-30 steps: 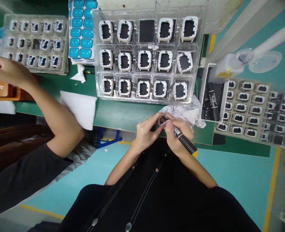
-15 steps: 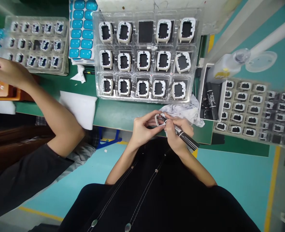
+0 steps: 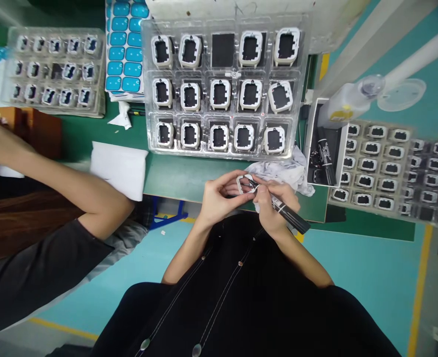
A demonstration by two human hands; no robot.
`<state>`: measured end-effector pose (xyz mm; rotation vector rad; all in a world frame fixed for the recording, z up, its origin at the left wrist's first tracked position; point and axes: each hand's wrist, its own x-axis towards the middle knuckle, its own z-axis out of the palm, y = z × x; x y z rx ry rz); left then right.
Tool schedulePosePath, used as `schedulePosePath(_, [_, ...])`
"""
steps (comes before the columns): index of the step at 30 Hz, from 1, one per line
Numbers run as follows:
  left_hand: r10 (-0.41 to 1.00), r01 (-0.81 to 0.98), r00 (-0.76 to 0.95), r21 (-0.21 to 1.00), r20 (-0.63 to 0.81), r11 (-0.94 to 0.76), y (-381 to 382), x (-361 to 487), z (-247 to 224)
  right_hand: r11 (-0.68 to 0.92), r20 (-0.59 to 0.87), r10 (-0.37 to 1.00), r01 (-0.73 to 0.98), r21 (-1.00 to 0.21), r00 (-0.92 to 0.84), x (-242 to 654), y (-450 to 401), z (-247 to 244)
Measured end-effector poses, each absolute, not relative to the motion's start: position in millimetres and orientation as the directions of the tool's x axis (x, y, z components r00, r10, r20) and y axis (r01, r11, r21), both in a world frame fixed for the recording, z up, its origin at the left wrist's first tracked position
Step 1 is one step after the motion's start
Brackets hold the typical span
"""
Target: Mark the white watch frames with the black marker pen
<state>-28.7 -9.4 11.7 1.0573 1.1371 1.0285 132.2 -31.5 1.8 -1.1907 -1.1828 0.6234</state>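
Between the fingers and thumb of my left hand [image 3: 221, 198] is a small white watch-case frame [image 3: 240, 184], held up near the table's front edge. My right hand [image 3: 274, 206] grips a black marker pen [image 3: 288, 213], its tip end pointing left at the frame's right side. Fingers partly cover the spot where tip and frame meet, so I cannot tell whether they touch. Just behind my hands lies a crumpled white cloth [image 3: 297, 168]. Beyond them a clear plastic tray [image 3: 150, 114] holds several similar white frames, with one pocket in its back row lacking a frame.
A white box [image 3: 340, 163] at the right holds markers and a bottle [image 3: 347, 101]. Further right are stacked trays [image 3: 408, 163] of frames. A co-worker's arm [image 3: 96, 198] reaches in from the left, near a folded white cloth [image 3: 118, 168], blue sticker sheets [image 3: 124, 52] and another tray [image 3: 102, 74].
The marker has tilted slightly, its back end shifting a little right and down; both my hands stay nearly in place. The co-worker's hand has moved left and down, away from the far-left tray.
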Motion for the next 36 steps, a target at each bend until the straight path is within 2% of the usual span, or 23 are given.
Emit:
schedulePosePath(9, [0.973,-0.073,0.126,0.977,-0.191,0.201,-9,-30,13,0.259,0.255,0.892,0.04,-0.965,0.374,133,-38,-2])
schedulePosePath(14, [0.975,-0.06,0.146,0.983,-0.165,0.176,-8,-30,12,0.289,0.278,0.872,0.034,-0.957,0.402,131,-34,-1])
schedulePosePath(19, [0.979,-0.029,0.157,0.99,-0.131,0.137,-8,-28,11,0.228,0.226,0.886,0.045,-0.973,0.406,132,-33,3])
schedulePosePath(24, [0.989,-0.003,0.147,1.0,-0.027,0.028,-11,-25,7,0.241,0.242,0.876,0.055,-0.969,0.417,133,-35,3])
schedulePosePath(29, [0.991,0.123,0.119,0.99,0.06,-0.074,-14,-22,4,0.241,0.22,0.88,0.002,-0.97,0.421,132,-35,0])
schedulePosePath(32, [0.988,0.14,0.115,0.983,0.103,-0.119,-14,-22,3,0.261,0.231,0.879,-0.016,-0.965,0.418,132,-34,-1])
schedulePosePath(36, [0.991,0.123,0.122,0.989,0.062,-0.077,-14,-23,3,0.266,0.242,0.875,0.002,-0.964,0.419,132,-34,-1])
